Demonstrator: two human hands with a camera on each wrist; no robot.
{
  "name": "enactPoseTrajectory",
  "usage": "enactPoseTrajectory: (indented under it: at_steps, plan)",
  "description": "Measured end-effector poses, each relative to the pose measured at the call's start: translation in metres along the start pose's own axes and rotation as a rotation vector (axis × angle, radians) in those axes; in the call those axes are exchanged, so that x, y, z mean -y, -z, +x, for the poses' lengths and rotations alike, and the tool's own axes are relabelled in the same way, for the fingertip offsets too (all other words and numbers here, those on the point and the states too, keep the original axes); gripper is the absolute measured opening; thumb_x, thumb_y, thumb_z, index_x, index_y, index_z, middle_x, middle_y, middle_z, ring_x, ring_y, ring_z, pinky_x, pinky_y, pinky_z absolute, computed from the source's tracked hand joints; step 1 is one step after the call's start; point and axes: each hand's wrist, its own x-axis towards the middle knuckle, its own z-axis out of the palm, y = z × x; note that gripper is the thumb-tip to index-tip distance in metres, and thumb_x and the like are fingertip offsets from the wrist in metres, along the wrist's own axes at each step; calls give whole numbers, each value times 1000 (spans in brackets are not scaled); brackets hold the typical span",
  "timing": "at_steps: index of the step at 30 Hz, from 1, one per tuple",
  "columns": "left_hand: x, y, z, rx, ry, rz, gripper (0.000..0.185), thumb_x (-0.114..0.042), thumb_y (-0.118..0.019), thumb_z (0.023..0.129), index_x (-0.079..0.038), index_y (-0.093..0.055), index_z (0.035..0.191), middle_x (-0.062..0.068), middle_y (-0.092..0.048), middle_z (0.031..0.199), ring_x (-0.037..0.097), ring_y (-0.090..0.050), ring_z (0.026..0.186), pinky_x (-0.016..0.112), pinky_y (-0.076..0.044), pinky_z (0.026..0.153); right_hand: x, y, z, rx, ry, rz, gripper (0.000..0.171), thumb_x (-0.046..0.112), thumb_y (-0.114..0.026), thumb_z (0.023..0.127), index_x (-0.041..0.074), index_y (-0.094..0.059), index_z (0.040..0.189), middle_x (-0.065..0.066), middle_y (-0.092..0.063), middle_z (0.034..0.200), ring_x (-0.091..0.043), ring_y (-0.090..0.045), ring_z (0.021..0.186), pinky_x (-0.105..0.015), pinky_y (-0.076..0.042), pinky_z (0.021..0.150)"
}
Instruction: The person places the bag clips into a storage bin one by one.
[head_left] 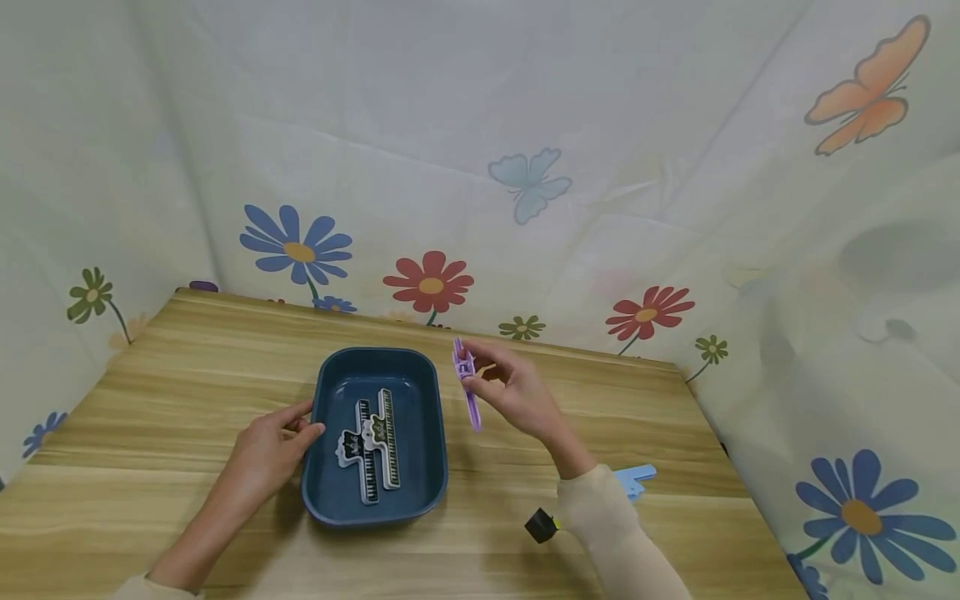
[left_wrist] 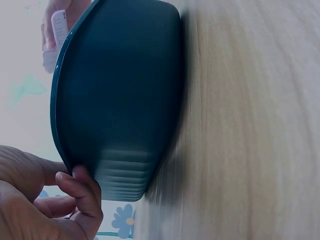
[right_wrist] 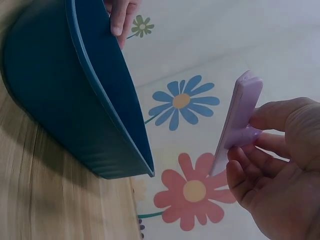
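Observation:
A dark blue plastic tub [head_left: 442, 467] stands on the table. My left hand [head_left: 262, 454] pinches its left rim, thumb at the edge; the left wrist view shows the curled fingers [left_wrist: 85, 200] against the outer wall. Inside the tub lie two black-and-white clips with piano-key patterns, a darker one [head_left: 369, 475] and one with a gold emblem [head_left: 390, 454], side by side. Just right of the tub, above the table, my right hand [head_left: 517, 392] holds a purple clip [right_wrist: 240, 115] between thumb and fingers, its long bar tilted. The clip is apart from the tub.
A light blue clip [head_left: 637, 477] lies on the table to the right, partly hidden by my right sleeve [head_left: 611, 525]. A small black block [head_left: 540, 526] sits beside that sleeve. A flower-printed curtain [head_left: 420, 183] rises behind the wooden table [head_left: 225, 358].

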Motion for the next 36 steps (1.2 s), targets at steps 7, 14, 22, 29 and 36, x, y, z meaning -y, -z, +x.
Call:
enactPoseTrajectory:
  at_steps: [7,14,22,29,36]
  plan:
    - [0,1,0,3,1,5,51,-17,-65,102,13,-53,141,12,-66,98,34,-70,97,31,-46,61,5,-14,5,16,5,-3,50,1,-73,94,-1,-60,142,-14,-68,120,-26,-64,102,-43,-56,88]
    - [1,0,0,2,3,8,50,-18,-65,102,14,-54,140,12,-66,99,35,-70,98,31,-46,62,11,-27,11,41,4,12,51,4,-72,95,1,-58,144,-14,-68,123,-24,-63,103,-45,-56,89]
    - [2,0,0,0,-2,5,50,-17,-66,102,14,-54,139,12,-66,99,31,-69,94,30,-45,61,16,-37,14,64,-11,26,49,6,-70,97,0,-58,144,-13,-66,127,-25,-62,105,-41,-55,90]
    - [2,0,0,1,-4,1,50,-17,-66,101,14,-55,139,12,-66,98,32,-69,94,30,-45,60,18,-43,15,85,-42,49,49,8,-69,98,2,-58,145,-12,-66,126,-31,-62,107,-42,-54,92]
    - [1,0,0,13,13,7,51,-18,-65,102,13,-53,141,13,-66,101,33,-69,95,31,-46,61,18,-48,16,101,-31,33,48,8,-69,99,3,-58,145,-11,-65,127,-25,-62,106,-33,-54,91]
